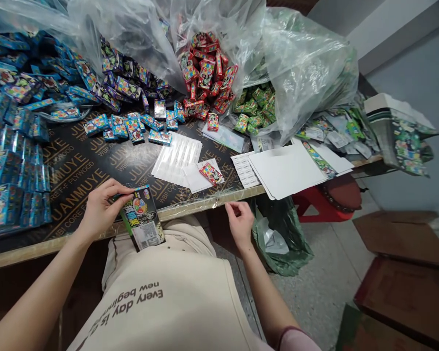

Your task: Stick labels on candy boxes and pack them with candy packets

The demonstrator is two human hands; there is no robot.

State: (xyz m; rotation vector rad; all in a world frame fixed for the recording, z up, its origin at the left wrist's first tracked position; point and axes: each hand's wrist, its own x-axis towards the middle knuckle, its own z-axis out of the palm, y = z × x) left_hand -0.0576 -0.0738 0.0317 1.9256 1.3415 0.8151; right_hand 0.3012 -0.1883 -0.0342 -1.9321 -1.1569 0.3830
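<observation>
My left hand [107, 207] pinches the upper edge of a dark, colourfully printed packet [142, 217] between thumb and fingers. The packet tilts over my lap, just off the table's front edge, and a pale printed panel covers its lower part. My right hand [240, 222] is apart from it, in front of the table edge beside a green bin bag [283, 243]. Thumb and fingertips there are pressed together; anything between them is too small to make out. On the table ahead, a small red box [210, 173] lies on white paper [195, 178] beside label sheets [177, 158].
Stacked blue boxes [2, 168] stand at the left. Along the back lie heaps of purple boxes [127, 85], red boxes [206, 68] and green boxes [257, 105] in clear bags. White cards [283, 168] overhang the front edge. A red stool [316, 202] and cardboard cartons [402, 287] are at right.
</observation>
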